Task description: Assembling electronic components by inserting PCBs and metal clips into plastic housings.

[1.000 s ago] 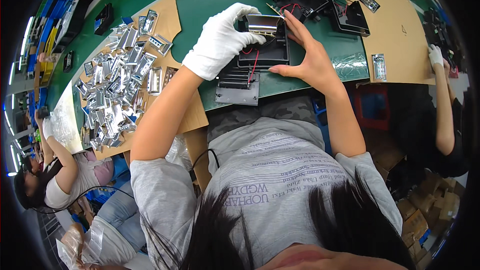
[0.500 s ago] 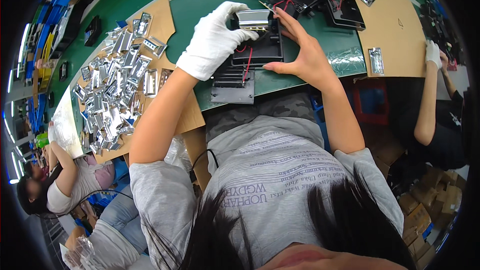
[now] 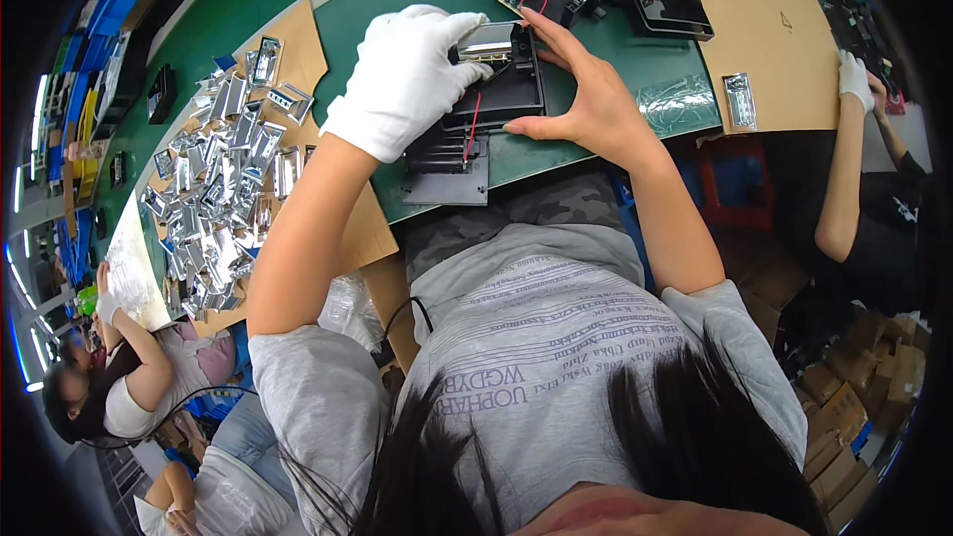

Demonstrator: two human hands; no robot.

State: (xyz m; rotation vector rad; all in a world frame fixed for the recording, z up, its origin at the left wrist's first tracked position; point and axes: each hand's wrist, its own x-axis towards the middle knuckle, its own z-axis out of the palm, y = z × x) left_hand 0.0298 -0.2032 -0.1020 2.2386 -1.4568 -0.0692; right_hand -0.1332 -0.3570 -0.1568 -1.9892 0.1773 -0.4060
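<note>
My left hand (image 3: pixel 402 79), in a white glove, pinches a shiny silver reflector piece (image 3: pixel 488 44) between thumb and fingers. The piece sits at the far end of a black plastic housing (image 3: pixel 518 99) on the green table. Bare and widely curved, my right hand (image 3: pixel 601 104) grips the housing from its right side, fingertips at the far edge and thumb at the near edge. A red wire (image 3: pixel 473 124) runs from the housing to a dark hinged panel (image 3: pixel 447 189) lying at its near left. My left fingers hide part of the reflector's edge.
Many silver reflector pieces (image 3: pixel 223 189) lie heaped on cardboard at the left. Black housings with red wires (image 3: pixel 665 5) stand at the far right, beside a cardboard sheet (image 3: pixel 769 40) bearing a single silver piece (image 3: pixel 740 101). A co-worker's gloved hand (image 3: pixel 855 79) is at the right.
The silver reflector piece sits lower in the housing, with my left hand pressing nearer to it. Housing and table have shifted slightly left in the view.
</note>
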